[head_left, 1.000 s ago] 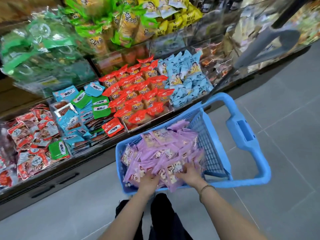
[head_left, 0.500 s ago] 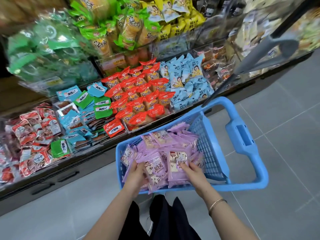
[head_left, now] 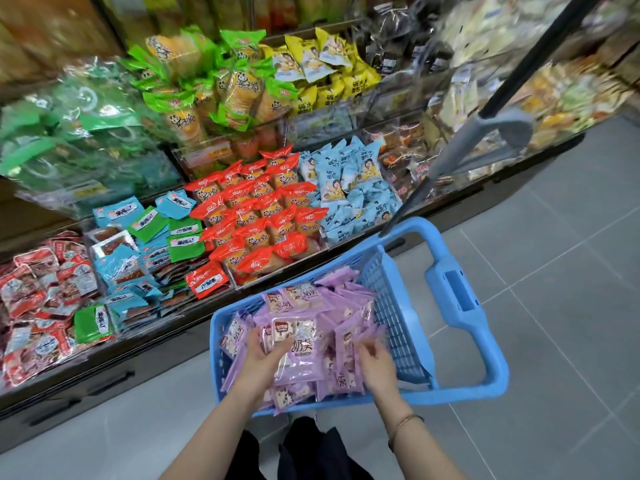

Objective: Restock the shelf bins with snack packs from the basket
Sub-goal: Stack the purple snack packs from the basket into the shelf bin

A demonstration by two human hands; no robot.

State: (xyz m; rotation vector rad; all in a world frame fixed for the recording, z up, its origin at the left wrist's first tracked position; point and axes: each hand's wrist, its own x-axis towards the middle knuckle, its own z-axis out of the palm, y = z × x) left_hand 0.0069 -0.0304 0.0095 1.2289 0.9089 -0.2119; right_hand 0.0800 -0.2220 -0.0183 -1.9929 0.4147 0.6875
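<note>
Head view. The basket (head_left: 450, 397) is standing on the floor (head_left: 554, 271) just beside the shelf (head_left: 166, 336), and purple packs (head_left: 341, 293) are filling it. The left hand (head_left: 261, 358) is gripping a pack (head_left: 297, 344) (possibly a small stack; the layers beneath are unclear), with fingers curled under it, just above the heap. The right hand (head_left: 377, 365) is reaching into the packs with fingers spread; blur is hiding whether it is pinching anything. Nothing purple is showing in the bins, so the target bin is not evident. Risks: the glossy film is likely letting a loose stack slide apart on the lift, dropping packs onto the floor between basket and shelf; a hurried placement could be mixing purple stock into the nearest red packs (head_left: 263, 216).
</note>
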